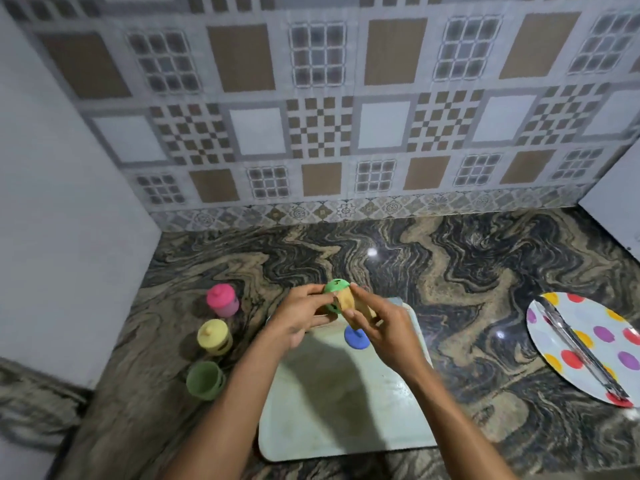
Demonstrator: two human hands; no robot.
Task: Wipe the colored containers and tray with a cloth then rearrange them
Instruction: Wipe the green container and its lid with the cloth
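Observation:
My left hand point(300, 315) grips a green lid point(335, 287) above the far end of the pale tray point(346, 410). My right hand point(375, 323) presses a small tan cloth point(347, 301) against that lid. A blue lid point(356, 337) lies on the tray just under my hands. Left of the tray, in a row on the counter, stand a pink container point(222, 300) with its lid on, a yellow container point(214, 337) with its lid on, and an open green container point(205, 380).
A white plate point(588, 344) with coloured dots lies at the right, metal tongs point(576, 348) across it. The marbled counter point(467, 271) meets a tiled wall behind. White panels stand at the left and far right.

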